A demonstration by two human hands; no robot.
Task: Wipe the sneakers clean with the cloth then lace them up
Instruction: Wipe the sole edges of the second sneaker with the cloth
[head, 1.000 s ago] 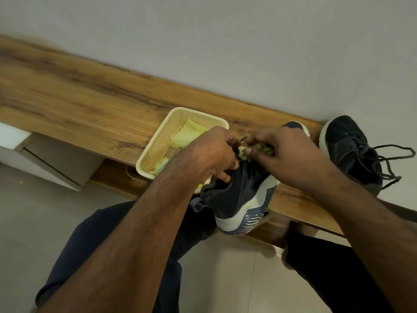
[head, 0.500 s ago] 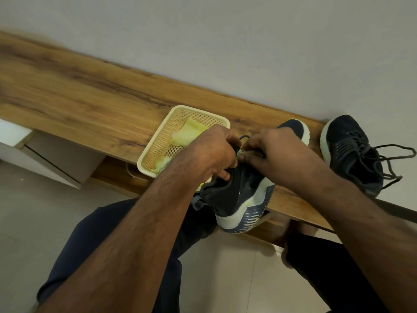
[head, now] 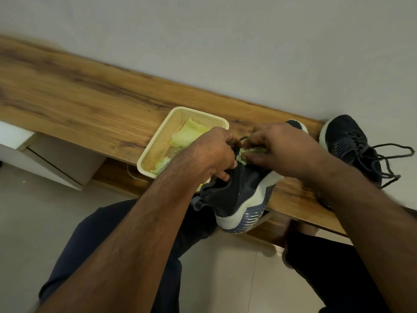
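A: Head view. What was hidden?

B: The sneaker, tipped on the wooden shelf's edge, had its tongue covered by both hands. The left hand curled round its collar; the right hand pinched a yellow-green cloth against it.

A: And around them?

B: A cream basket holding more cloth stood just left; a second sneaker, laces loose, lay right.

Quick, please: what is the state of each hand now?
Left hand: fingers curled, gripping the sneaker.
Right hand: fingers pinch the yellow cloth against it.
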